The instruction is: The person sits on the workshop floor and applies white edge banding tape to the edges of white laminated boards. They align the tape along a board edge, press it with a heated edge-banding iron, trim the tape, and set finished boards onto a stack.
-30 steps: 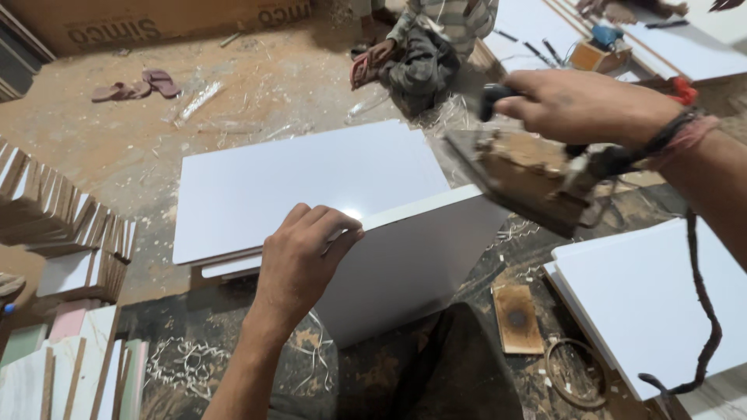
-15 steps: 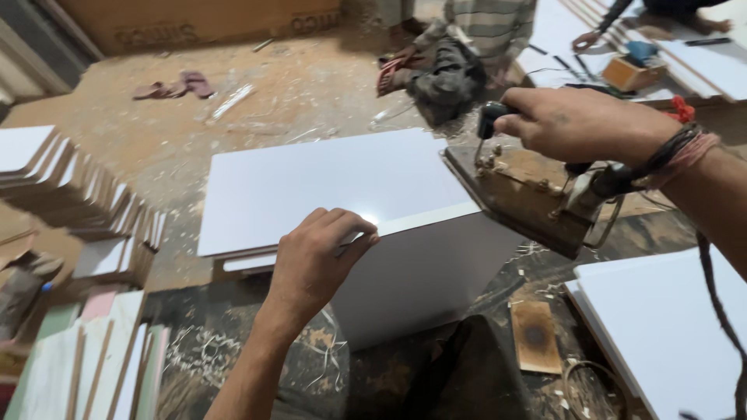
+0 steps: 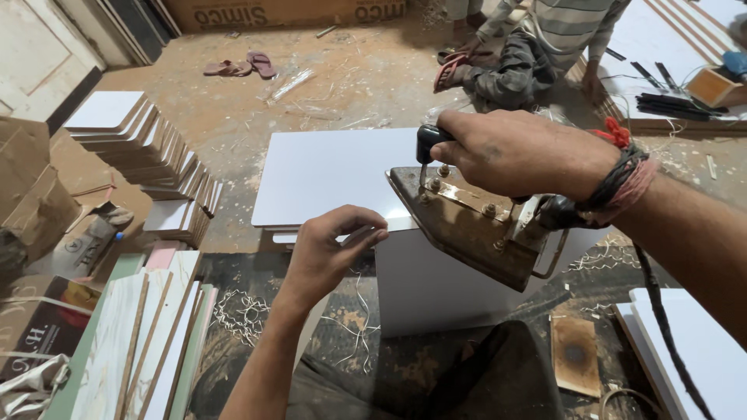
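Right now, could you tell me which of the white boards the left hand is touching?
The left hand pinches the top edge of the upright white board under the iron; the other boards lie flat or stacked aside.

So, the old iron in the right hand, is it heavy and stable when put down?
The iron looks like thick rusty metal, so probably heavy for its size. The right hand grips its handle fully. Its flat sole should sit steady, though the cord may tug it.

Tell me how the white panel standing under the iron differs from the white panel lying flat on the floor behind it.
The standing panel is upright on edge, its top edge pinched by the left hand; the flat panel lies face up, untouched. The iron, held by the right hand, sits over the standing panel, not the flat one. Both are plain white boards.
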